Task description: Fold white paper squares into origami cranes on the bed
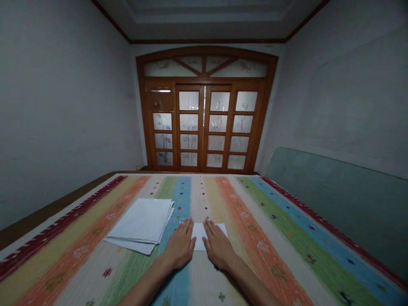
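A small white sheet of paper (200,236) lies at the lower middle of the frame, between the person's two hands. The left hand (180,245) and the right hand (218,247) rest palm down on either side of it, both released, with nothing clenched or grasped. The fingers stay flat and spread, and the right hand's fingertips (209,226) lie at the sheet's edge.

Just left of the left hand, a loose stack of white paper sheets (140,225) sits at a slant, its upper sheets fanned slightly. Both papers lie on a striped woven cover (270,272) in orange, green, blue and cream, with a red border. A dark wooden edge (41,214) runs along its left side, and a pale green glass panel (331,204) leans at the right. At the top centre stands a wooden door with frosted glass panes (204,110).
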Demonstrator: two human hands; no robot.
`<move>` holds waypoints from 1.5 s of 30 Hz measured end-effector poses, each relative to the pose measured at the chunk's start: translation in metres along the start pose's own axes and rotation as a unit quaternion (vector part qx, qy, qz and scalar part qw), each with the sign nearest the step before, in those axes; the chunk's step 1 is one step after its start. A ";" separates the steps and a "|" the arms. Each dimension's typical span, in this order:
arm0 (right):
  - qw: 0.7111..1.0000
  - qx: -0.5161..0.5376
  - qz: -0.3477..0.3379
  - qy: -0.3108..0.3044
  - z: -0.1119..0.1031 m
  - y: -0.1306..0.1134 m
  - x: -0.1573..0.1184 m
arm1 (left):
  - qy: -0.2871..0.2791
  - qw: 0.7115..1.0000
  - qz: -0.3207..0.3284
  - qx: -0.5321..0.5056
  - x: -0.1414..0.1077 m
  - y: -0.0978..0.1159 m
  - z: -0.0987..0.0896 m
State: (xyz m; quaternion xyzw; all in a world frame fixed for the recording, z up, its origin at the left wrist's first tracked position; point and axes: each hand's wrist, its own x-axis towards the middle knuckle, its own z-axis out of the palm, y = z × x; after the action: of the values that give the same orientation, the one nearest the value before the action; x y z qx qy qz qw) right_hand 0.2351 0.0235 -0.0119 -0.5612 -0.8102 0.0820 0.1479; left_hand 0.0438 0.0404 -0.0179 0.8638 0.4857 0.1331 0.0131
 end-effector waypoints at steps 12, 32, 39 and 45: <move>0.998 -0.042 0.040 -0.027 -0.012 0.028 -0.013 | -0.001 1.000 -0.025 0.007 -0.011 -0.015 -0.003; 0.991 0.108 -0.078 0.016 -0.024 0.034 -0.039 | -0.002 0.985 0.092 -0.147 -0.026 -0.022 -0.022; 0.988 0.115 -0.097 0.039 -0.035 0.036 -0.038 | 0.014 0.983 0.104 -0.153 -0.027 -0.027 -0.025; 0.985 0.070 -0.125 0.093 -0.036 0.031 -0.038 | 0.023 0.983 0.119 -0.136 -0.030 -0.025 -0.027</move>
State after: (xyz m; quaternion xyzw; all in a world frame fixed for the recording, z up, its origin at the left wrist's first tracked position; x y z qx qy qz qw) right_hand 0.2865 -0.0017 0.0068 -0.4490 -0.8491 0.0666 0.2703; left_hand 0.0014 0.0259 -0.0023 0.9022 0.3573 0.2185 0.1030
